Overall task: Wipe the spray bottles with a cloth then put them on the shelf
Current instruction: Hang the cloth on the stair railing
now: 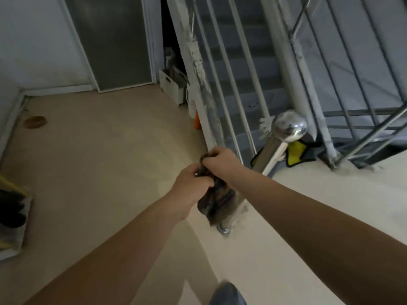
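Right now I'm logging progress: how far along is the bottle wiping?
Nothing looks done: no spray bottle or shelf is in view. In hand: left hand and right hand both grip a dark cloth beside the stair railing post. Wiping and shelving remain.

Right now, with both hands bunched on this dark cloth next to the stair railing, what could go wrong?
1. Both hands, left hand and right hand, are occupied by the cloth, so neither could grab the railing post if you slip near the stairs.
2. The cloth's hanging end dangles by the post and might snag.
3. No spray bottle is clearly visible, and the dim light could make finding one harder.
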### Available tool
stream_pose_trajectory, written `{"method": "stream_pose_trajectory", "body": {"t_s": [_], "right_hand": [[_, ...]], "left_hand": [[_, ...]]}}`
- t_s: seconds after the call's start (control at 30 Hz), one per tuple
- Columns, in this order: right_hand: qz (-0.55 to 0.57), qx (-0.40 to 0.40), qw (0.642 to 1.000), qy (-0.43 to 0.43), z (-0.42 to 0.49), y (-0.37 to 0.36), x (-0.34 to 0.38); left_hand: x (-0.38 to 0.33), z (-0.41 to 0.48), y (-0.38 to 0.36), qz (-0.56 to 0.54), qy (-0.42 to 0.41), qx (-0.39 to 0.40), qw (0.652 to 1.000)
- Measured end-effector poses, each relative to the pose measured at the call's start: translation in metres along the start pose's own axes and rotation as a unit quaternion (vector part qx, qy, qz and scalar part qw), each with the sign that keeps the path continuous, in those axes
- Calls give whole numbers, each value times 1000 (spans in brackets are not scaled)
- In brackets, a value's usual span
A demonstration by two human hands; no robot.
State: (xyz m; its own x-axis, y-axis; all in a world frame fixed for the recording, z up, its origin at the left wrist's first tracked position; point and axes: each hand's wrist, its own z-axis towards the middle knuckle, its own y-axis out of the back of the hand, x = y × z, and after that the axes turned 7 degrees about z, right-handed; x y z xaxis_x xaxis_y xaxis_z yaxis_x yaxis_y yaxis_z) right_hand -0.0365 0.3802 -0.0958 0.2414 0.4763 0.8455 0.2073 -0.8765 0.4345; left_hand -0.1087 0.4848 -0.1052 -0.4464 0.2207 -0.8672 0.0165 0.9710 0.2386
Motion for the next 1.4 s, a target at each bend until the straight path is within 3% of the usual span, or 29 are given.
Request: {"method": "stream_pose_trajectory", "body": {"t_s": [0.17, 0.37, 0.47, 0.57, 0.7, 0.9, 1.0, 1.1, 1.27, 1.4], "right_hand": [[-54, -13, 998, -16, -25, 75, 33], [-42, -201, 979, -19, -40, 179, 38], [-94, -254, 962, -21, -27, 233, 38], [-163, -219, 962, -19, 6, 279, 43], [-232, -103, 967, 5, 70, 315, 52], [-257, -5, 966, 1, 134, 288, 37], [-180, 47, 978, -92, 138, 273, 14], [-127, 37, 978, -160, 135, 267, 10], [-193, -19, 979, -56, 122, 245, 66], [-262, -4, 961, 89, 72, 157, 127]], "left_hand": [[-73, -18, -25, 38, 25, 37, 998], [-143, -18, -63, 61, -9, 97, 993], [-173, -11, -96, 69, -32, 155, 985], [-197, 0, -136, 67, -74, 156, 983], [-219, 30, -175, 117, -115, 95, 982], [-222, 51, -182, 226, -46, 140, 963], [-220, 51, -172, 145, 16, 152, 978], [-214, 51, -156, 106, 31, 160, 981], [-191, 35, -110, 48, 36, 113, 992], [-152, 1, -40, 17, 63, 54, 996]]}}
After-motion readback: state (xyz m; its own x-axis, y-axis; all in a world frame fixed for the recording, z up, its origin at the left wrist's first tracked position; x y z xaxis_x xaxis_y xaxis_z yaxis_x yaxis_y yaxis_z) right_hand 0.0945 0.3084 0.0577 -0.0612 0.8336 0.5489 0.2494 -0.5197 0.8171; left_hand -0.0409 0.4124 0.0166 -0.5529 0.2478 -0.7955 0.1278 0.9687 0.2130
